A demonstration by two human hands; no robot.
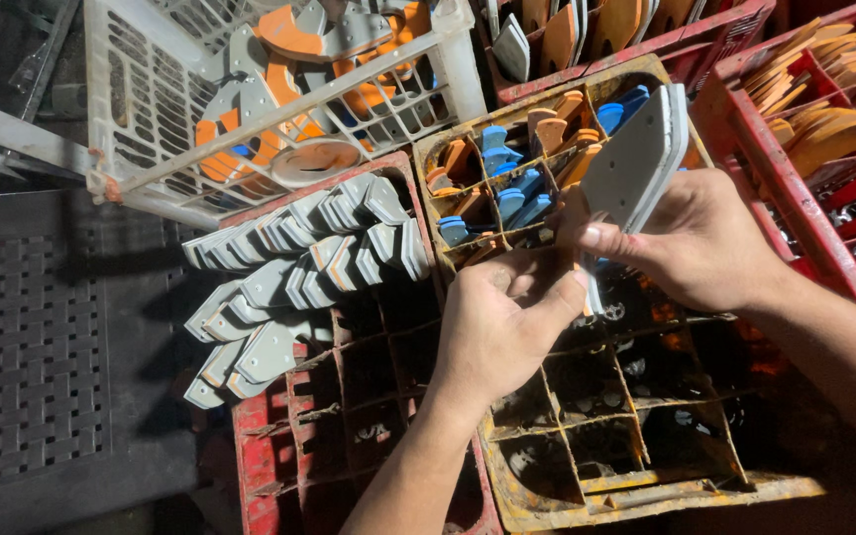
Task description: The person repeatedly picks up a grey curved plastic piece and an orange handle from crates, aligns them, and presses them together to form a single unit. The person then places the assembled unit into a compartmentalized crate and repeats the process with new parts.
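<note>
Both hands closed on grey plates point(636, 159): right hand point(695, 243), left hand point(497, 332). Yellow crate point(646, 490) beneath; red crate point(279, 436) left; dark floor mat point(32, 347) beyond.

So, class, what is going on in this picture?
A person holds a small stack of flat grey cut pieces in both hands: the right hand pinches it near the lower end, while the left hand steadies it from below. They work over a yellow divided crate; a red crate beside it holds more grey pieces.
</note>
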